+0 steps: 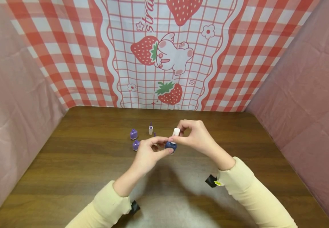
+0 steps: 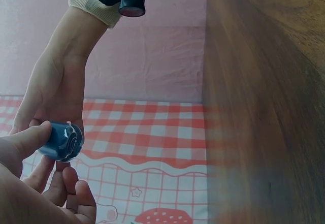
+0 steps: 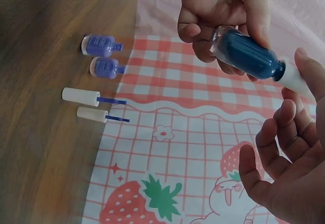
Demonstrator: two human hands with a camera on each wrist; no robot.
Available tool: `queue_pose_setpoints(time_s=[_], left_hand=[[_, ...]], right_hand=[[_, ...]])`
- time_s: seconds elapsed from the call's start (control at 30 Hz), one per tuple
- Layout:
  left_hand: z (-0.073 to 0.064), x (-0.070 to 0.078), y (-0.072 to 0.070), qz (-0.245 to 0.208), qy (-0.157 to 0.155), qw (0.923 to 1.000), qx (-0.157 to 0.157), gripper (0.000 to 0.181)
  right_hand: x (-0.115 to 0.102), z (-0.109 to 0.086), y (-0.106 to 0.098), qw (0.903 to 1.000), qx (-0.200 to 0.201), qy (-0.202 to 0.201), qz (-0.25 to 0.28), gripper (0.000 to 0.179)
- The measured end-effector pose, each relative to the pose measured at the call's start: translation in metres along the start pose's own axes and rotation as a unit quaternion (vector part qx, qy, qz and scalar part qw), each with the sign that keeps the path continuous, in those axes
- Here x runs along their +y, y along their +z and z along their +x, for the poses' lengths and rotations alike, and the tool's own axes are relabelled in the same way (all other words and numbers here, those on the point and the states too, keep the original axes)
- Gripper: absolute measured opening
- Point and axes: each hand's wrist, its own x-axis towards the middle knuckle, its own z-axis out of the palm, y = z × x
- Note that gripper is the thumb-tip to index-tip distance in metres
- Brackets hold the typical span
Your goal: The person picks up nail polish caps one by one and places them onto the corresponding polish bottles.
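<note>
A bottle of dark blue nail polish is held above the table, tilted. My left hand pinches its glass body between thumb and fingers. With thumb and fingertips, my right hand grips the white cap at the bottle's neck. In the right wrist view the cap sits at the neck; whether it is screwed tight cannot be told. From the left wrist view the bottle's base faces the camera, and the cap is hidden there.
Left of the hands stand two uncapped purple nail polish bottles. Beside them two white caps stand upright on the wooden table, purple brushes pointing up. A strawberry-patterned cloth hangs behind; pink cloth borders both sides.
</note>
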Motion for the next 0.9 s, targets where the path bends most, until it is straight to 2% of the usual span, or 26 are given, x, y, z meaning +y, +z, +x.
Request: queue_pose_setpoints(time_s=[0.2, 0.37, 0.53, 0.63, 0.7, 0.8, 0.9], left_hand=[[-0.001, 0.0, 0.002, -0.023, -0.008, 0.9997, 0.002, 0.027], [-0.003, -0.001, 0.003, -0.029, -0.019, 0.9994, 0.003, 0.027], [-0.004, 0.0, 0.001, -0.026, -0.03, 0.9992, 0.002, 0.028], [-0.004, 0.001, 0.0, -0.02, -0.028, 0.9994, -0.001, 0.028], [-0.004, 0.001, -0.001, -0.015, -0.027, 0.9995, -0.006, 0.028], [-0.005, 0.002, -0.002, -0.012, -0.03, 0.9994, -0.013, 0.027], [-0.006, 0.003, -0.002, -0.015, -0.032, 0.9993, -0.016, 0.027]], right_hand=[[-0.001, -0.001, 0.002, 1.0, 0.005, -0.003, 0.004, 0.024], [-0.002, -0.002, 0.003, 0.9997, -0.017, -0.005, 0.019, 0.016], [-0.004, -0.001, -0.004, 0.9945, -0.051, -0.002, 0.092, 0.022], [-0.003, 0.001, -0.009, 0.9857, -0.074, -0.017, 0.15, 0.024], [-0.003, 0.002, -0.012, 0.9812, -0.092, -0.03, 0.167, 0.025], [-0.003, 0.004, -0.014, 0.9777, -0.112, -0.055, 0.169, 0.025], [-0.003, 0.004, -0.015, 0.9777, -0.116, -0.077, 0.157, 0.022]])
